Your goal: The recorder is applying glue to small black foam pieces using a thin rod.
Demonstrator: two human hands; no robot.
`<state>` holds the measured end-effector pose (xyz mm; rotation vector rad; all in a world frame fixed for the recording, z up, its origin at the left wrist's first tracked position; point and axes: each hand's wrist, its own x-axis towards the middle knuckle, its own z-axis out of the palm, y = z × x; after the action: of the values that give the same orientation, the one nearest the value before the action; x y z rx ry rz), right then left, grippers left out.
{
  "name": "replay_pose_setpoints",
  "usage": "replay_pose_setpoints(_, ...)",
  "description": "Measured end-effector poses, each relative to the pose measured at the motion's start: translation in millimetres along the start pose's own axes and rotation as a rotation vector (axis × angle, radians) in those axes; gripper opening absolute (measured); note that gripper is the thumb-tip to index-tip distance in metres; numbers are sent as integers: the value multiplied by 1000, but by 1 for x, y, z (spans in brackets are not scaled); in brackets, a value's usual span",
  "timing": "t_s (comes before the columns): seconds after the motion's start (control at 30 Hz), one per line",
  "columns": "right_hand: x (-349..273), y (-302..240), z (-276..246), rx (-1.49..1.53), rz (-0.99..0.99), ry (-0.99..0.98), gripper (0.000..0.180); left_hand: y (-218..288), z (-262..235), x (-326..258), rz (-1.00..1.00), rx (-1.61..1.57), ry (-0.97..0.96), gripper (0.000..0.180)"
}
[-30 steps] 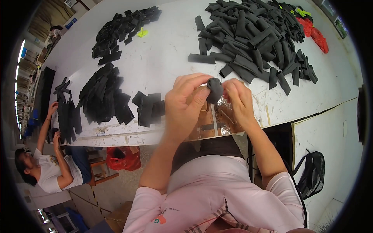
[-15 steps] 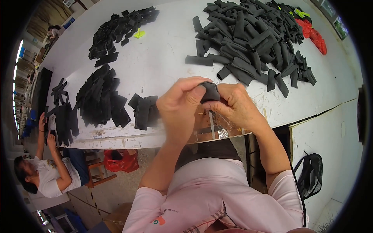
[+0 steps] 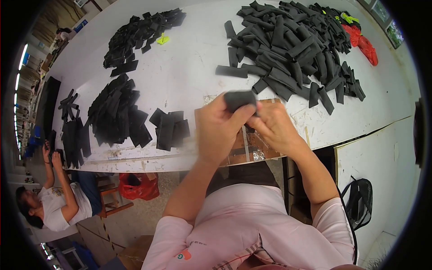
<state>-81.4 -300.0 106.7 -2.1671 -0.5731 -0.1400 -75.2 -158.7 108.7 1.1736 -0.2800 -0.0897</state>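
A short dark grey fabric sleeve [image 3: 240,100] is held above the near part of the table, between my two hands. My left hand [image 3: 219,128] has its fingers wrapped round it, the thumb pressed on its lower side. At the sleeve's right end my right hand [image 3: 273,127] is closed and slightly smeared by motion; its fingertips are partly hidden. Beneath the hands lies a brown taped board [image 3: 238,150] at the table's front edge. Close to my left hand rests a small stack of flat black pieces [image 3: 168,129].
Many similar sleeves form a big pile [image 3: 292,49] at the far right, beside a red plastic bag [image 3: 366,48]. Flat black pieces lie in heaps [image 3: 112,112] on the left. A co-worker [image 3: 63,202] sits at the left edge. A black mesh bag [image 3: 360,202] is at lower right.
The sleeve has turned and shows more of its broad side above my left hand. My left hand has shifted slightly right. My right hand has moved a little lower.
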Motion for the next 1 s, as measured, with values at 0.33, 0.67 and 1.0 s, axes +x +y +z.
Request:
replay_pose_setpoints(0.33, -5, 8, 13, 9, 211, -106, 32, 3, -3, 7, 165, 641, -126, 14)
replay_pose_setpoints(0.67, 5, 2, 6, -43, 149, -130, 28, 2, -22, 6, 133, -420, 14, 19)
replay_pose_setpoints(1.0, 0, 9, 14, -58, 104, -103, 30, 16, -19, 10, 248, 148, 35, 14)
